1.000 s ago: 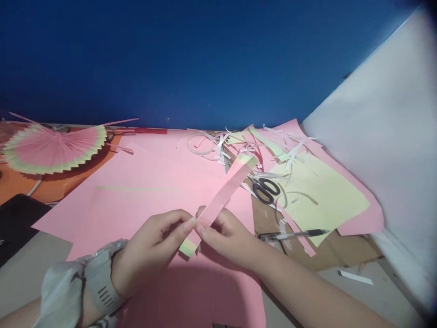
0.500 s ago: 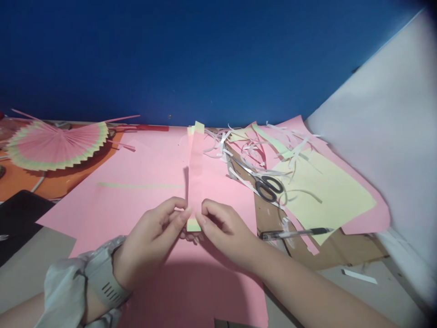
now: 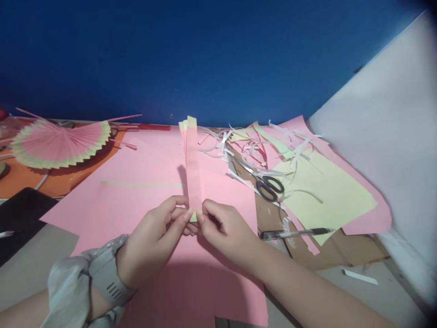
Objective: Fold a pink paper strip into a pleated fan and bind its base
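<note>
A folded pink paper strip [image 3: 193, 168] with pale green ends stands upright above the middle of the table. My left hand [image 3: 153, 239] and my right hand [image 3: 223, 228] both pinch its lower end between thumb and fingers, the two hands touching each other. The strip's upper end shows several pleated layers. A large pink sheet [image 3: 136, 191] lies flat beneath the hands. My left wrist wears a grey watch [image 3: 105, 278].
A pleated pink and green fan [image 3: 58, 141] lies at the far left. Black-handled scissors [image 3: 268, 184], paper scraps [image 3: 246, 148] and a yellow sheet [image 3: 327, 191] sit to the right, with a pen [image 3: 293, 233] near them. A blue wall rises behind; a white sheet [image 3: 385, 136] leans on the right.
The strip swung from slanting up to the right to standing upright. Both hands slid down to pinch its bottom end.
</note>
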The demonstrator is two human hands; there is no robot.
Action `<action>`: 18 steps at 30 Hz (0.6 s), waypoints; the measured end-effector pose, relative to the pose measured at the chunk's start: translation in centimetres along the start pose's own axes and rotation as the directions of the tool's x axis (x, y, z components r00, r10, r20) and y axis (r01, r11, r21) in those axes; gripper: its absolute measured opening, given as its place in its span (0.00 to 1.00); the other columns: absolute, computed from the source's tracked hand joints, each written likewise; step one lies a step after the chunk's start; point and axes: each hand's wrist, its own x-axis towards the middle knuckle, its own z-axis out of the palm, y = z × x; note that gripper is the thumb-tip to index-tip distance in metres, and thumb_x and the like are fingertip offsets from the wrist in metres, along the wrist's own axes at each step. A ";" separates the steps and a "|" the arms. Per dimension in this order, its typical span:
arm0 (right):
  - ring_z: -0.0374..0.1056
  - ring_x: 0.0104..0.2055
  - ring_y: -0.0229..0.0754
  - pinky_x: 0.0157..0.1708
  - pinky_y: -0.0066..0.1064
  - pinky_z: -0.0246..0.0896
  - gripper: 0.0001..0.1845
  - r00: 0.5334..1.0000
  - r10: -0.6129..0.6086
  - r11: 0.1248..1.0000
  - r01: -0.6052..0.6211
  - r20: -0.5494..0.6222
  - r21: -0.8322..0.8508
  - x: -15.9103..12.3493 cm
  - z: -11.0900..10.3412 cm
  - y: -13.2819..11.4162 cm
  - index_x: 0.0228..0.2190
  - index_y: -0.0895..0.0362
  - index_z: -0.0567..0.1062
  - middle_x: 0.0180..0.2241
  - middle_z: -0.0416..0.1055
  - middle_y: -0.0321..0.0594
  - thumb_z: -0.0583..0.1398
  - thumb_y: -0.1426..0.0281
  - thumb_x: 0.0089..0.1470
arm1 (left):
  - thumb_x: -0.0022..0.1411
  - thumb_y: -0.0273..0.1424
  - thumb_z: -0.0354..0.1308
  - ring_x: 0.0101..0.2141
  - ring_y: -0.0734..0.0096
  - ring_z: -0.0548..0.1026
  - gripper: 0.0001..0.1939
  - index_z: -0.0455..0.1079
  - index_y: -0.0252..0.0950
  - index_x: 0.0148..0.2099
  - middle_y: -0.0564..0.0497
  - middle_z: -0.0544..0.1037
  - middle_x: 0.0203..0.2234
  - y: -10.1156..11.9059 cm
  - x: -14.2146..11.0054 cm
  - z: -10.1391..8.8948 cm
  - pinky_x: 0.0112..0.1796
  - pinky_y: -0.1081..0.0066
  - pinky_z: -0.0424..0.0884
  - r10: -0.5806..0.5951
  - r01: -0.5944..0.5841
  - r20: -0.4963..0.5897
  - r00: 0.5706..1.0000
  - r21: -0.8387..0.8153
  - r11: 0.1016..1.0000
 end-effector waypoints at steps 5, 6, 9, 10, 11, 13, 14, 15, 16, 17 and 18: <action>0.50 0.19 0.30 0.20 0.24 0.42 0.13 0.999 -0.025 0.992 0.019 -0.047 -0.127 0.0 0.4 -0.5 0.20 0.56 0.54 0.17 0.53 0.27 0.52 0.71 0.53 | 0.64 0.33 0.47 0.28 0.76 0.70 0.05 0.57 0.38 0.41 0.57 0.72 0.24 0.0 0.0 0.0 0.30 0.77 0.65 0.017 -0.017 0.057 0.998 0.004 1.000; 0.50 0.19 0.30 0.20 0.24 0.41 0.13 0.997 -0.032 0.986 0.021 -0.065 -0.166 0.0 0.5 -0.6 0.20 0.56 0.53 0.17 0.53 0.27 0.52 0.72 0.52 | 0.64 0.33 0.47 0.28 0.75 0.70 0.05 0.57 0.37 0.41 0.56 0.72 0.25 0.0 0.0 -0.1 0.30 0.77 0.65 0.021 -0.022 0.062 0.998 0.009 1.000; 0.48 0.18 0.30 0.21 0.26 0.39 0.14 0.993 -0.048 0.969 0.020 -0.108 -0.247 0.0 0.6 -0.8 0.20 0.56 0.52 0.16 0.52 0.28 0.52 0.75 0.51 | 0.64 0.32 0.47 0.29 0.74 0.71 0.05 0.57 0.37 0.41 0.55 0.73 0.26 0.1 0.0 0.0 0.30 0.76 0.65 0.023 -0.025 0.069 0.997 0.026 0.999; 0.48 0.18 0.30 0.21 0.27 0.39 0.14 0.992 -0.055 0.969 0.027 -0.110 -0.245 0.0 0.6 -0.7 0.20 0.56 0.52 0.16 0.52 0.28 0.52 0.75 0.51 | 0.64 0.32 0.47 0.29 0.73 0.71 0.05 0.57 0.36 0.41 0.55 0.73 0.26 0.1 0.1 0.0 0.30 0.75 0.66 0.021 -0.022 0.067 0.998 0.019 1.000; 0.49 0.19 0.30 0.21 0.26 0.40 0.14 0.993 -0.061 0.976 0.038 -0.102 -0.216 0.0 0.5 -0.7 0.20 0.56 0.52 0.17 0.53 0.28 0.52 0.74 0.52 | 0.64 0.32 0.47 0.30 0.73 0.71 0.05 0.57 0.36 0.41 0.55 0.73 0.26 0.1 0.1 0.1 0.31 0.75 0.66 0.020 -0.020 0.065 0.998 -0.002 1.000; 0.52 0.20 0.31 0.22 0.25 0.45 0.14 0.995 -0.081 0.995 0.077 -0.057 -0.060 0.1 0.2 -0.6 0.20 0.56 0.54 0.18 0.56 0.29 0.50 0.72 0.56 | 0.65 0.32 0.46 0.30 0.74 0.71 0.04 0.57 0.36 0.40 0.55 0.72 0.26 0.3 0.2 0.2 0.33 0.74 0.67 0.026 -0.021 0.063 0.998 -0.081 0.996; 0.55 0.22 0.31 0.23 0.25 0.48 0.14 0.995 -0.095 0.994 0.097 -0.029 0.056 0.1 0.1 -0.5 0.21 0.56 0.56 0.20 0.58 0.30 0.49 0.70 0.58 | 0.65 0.31 0.45 0.30 0.74 0.71 0.04 0.57 0.36 0.40 0.54 0.72 0.26 0.4 0.2 0.2 0.34 0.73 0.68 0.031 -0.023 0.065 0.997 -0.127 0.992; 0.57 0.23 0.31 0.24 0.24 0.51 0.14 0.994 -0.110 0.978 0.109 -0.003 0.178 0.2 0.0 -0.4 0.22 0.56 0.58 0.21 0.60 0.31 0.47 0.69 0.60 | 0.66 0.31 0.44 0.30 0.74 0.71 0.04 0.56 0.36 0.40 0.54 0.72 0.26 0.5 0.2 0.2 0.34 0.73 0.68 0.039 -0.026 0.072 0.997 -0.165 0.986; 0.59 0.24 0.32 0.26 0.24 0.54 0.15 0.992 -0.124 0.950 0.112 0.020 0.292 0.3 -0.1 -0.3 0.23 0.56 0.59 0.22 0.61 0.31 0.46 0.68 0.61 | 0.66 0.31 0.44 0.29 0.75 0.71 0.04 0.56 0.36 0.40 0.54 0.71 0.26 0.6 0.2 0.2 0.34 0.72 0.68 0.047 -0.032 0.075 0.996 -0.194 0.980; 0.61 0.26 0.32 0.28 0.25 0.57 0.14 0.990 -0.138 0.915 0.112 0.038 0.388 0.5 -0.1 -0.2 0.24 0.56 0.60 0.22 0.62 0.32 0.47 0.67 0.62 | 0.66 0.31 0.43 0.29 0.75 0.71 0.04 0.56 0.36 0.40 0.55 0.71 0.25 0.6 0.2 0.3 0.33 0.72 0.69 0.053 -0.036 0.078 0.996 -0.209 0.977; 0.63 0.27 0.33 0.30 0.27 0.58 0.14 0.987 -0.150 0.878 0.107 0.055 0.467 0.5 -0.1 -0.1 0.25 0.56 0.61 0.23 0.63 0.32 0.48 0.66 0.61 | 0.67 0.31 0.43 0.28 0.76 0.70 0.04 0.56 0.37 0.41 0.55 0.70 0.24 0.7 0.2 0.2 0.33 0.72 0.68 0.059 -0.042 0.077 0.995 -0.215 0.976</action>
